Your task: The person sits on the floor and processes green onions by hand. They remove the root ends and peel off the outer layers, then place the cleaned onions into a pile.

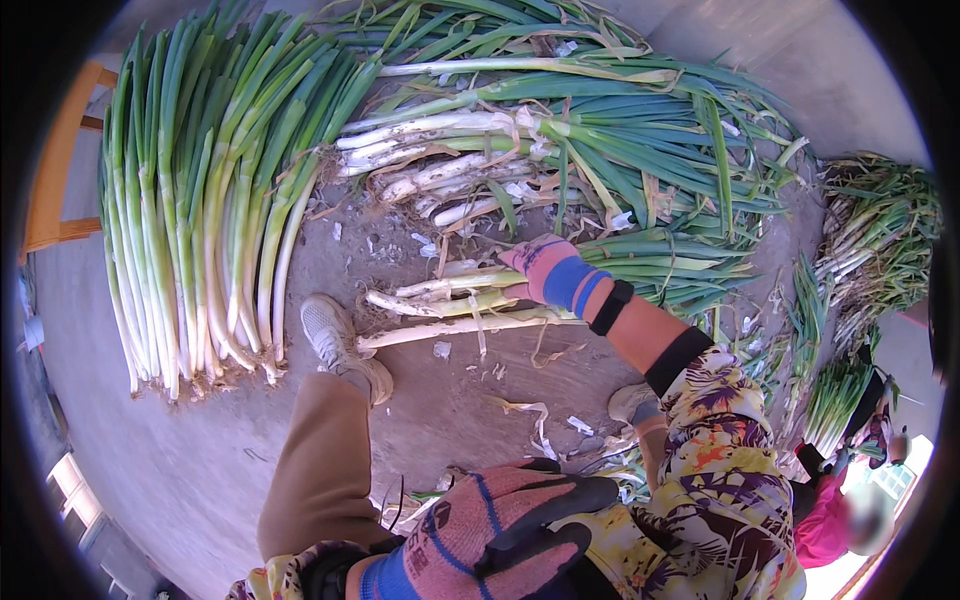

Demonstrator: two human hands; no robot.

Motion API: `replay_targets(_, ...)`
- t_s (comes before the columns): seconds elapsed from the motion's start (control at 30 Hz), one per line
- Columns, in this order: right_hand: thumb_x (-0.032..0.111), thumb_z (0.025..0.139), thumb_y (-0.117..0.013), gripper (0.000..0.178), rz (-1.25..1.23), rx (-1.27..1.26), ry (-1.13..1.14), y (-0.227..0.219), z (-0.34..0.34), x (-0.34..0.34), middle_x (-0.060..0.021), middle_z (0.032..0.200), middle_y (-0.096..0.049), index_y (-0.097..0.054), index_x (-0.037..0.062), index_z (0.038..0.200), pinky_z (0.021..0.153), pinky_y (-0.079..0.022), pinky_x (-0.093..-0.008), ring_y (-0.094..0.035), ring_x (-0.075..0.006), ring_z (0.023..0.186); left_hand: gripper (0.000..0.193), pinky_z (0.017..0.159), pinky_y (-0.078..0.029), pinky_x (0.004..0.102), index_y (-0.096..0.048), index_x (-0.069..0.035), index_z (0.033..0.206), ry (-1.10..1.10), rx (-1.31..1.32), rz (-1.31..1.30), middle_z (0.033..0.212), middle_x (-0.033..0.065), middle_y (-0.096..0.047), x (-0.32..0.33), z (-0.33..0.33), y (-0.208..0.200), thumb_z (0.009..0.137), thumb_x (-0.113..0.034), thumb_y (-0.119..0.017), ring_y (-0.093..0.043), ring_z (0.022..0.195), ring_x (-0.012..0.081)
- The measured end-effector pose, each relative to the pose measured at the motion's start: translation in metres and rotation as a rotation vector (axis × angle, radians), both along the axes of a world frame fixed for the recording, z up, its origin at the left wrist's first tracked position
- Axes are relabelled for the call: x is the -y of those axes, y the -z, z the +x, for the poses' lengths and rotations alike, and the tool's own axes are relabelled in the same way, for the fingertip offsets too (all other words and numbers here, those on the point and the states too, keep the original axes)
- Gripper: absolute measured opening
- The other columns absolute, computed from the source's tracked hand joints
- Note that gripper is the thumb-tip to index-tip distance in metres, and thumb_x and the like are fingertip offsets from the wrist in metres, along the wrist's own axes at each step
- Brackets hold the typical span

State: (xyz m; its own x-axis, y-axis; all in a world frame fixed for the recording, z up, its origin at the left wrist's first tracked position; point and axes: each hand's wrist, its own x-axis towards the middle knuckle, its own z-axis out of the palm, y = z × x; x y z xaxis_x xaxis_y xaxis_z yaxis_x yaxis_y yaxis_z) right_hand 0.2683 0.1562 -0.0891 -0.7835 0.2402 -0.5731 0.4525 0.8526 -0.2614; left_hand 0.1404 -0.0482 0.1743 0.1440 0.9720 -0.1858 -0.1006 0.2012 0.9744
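Left glove [475, 528] carries dark print [438, 548] on its back, a compact emblem-like mark with character-like strokes beside it, running slantwise near the glove's blue cuff [398, 578]; too slanted and small to make out as words. Right glove [552, 268], beyond the left glove and farther from the wearer, shows small dark marks [549, 246] across its back, blurred at this size, so lettering or pattern cannot be told. Nothing legible on either glove or elsewhere in view.
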Motion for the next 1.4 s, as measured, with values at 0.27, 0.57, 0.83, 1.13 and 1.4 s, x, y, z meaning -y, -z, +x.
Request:
replay_targets(0.27, 0.056, 0.077, -0.058, 0.064, 0.436, -0.375, 0.462, -0.055, -0.031, -0.093, -0.0119, 0.108, -0.061, -0.048, 0.0149, 0.125, 0.087, -0.043, -0.0372, -0.058, -0.0266, 0.098, 0.036, 0.095, -0.039, 0.0395, -0.056, -0.002, 0.115, 0.004, -0.036, -0.02, 0.11, 0.0125, -0.06, -0.003, -0.001, 0.001, 0.079, -0.005, -0.058, -0.052, 0.107, 0.0312)
replay_targets(0.57, 0.045, 0.081, -0.058, 0.067, 0.415, -0.024, 0.533, 0.008, -0.046, -0.166, -0.0105, 0.132, -0.047, -0.034, 0.0152, 0.136, 0.105, -0.027, -0.0388, -0.043, -0.0274, 0.123, 0.037, 0.097, -0.038, 0.0391, -0.056, -0.001, 0.115, 0.041, -0.036, -0.077, 0.111, 0.0119, -0.06, -0.01, -0.002, -0.003, 0.078, -0.005, -0.058, -0.052, 0.108, 0.0307)
replay_targets(0.83, 0.035, 0.078, -0.063, 0.046, 0.547, -0.247, 0.37, -0.01, -0.03, -0.144, -0.0093, 0.11, -0.057, -0.052, 0.0167, 0.118, 0.094, -0.038, -0.0391, -0.056, -0.0283, 0.103, 0.037, 0.097, -0.038, 0.0386, -0.056, -0.001, 0.115, 0.038, -0.011, -0.045, 0.111, 0.0119, -0.061, -0.013, -0.003, -0.002, 0.079, -0.005, -0.059, -0.052, 0.109, 0.0303)
replay_targets(1.13, 0.02, 0.071, -0.062, 0.035, 0.41, -0.485, 0.448, -0.046, 0.077, -0.099, -0.0103, 0.097, -0.059, -0.051, 0.0124, 0.103, 0.075, -0.046, -0.0406, -0.058, -0.0317, 0.089, 0.036, 0.096, -0.038, 0.0389, -0.055, 0.0, 0.116, 0.015, 0.024, -0.021, 0.112, 0.0125, -0.06, -0.011, 0.0, 0.001, 0.08, -0.004, -0.057, -0.052, 0.108, 0.0302)
replay_targets(1.4, 0.019, 0.076, -0.06, 0.023, 0.277, -0.489, 0.467, -0.01, 0.13, -0.052, -0.0115, 0.089, -0.059, -0.055, 0.0105, 0.097, 0.07, -0.047, -0.0395, -0.057, -0.0326, 0.083, 0.036, 0.097, -0.037, 0.0392, -0.055, -0.001, 0.116, 0.028, -0.007, 0.012, 0.112, 0.0123, -0.06, -0.011, 0.005, 0.005, 0.08, -0.004, -0.056, -0.052, 0.108, 0.0305)
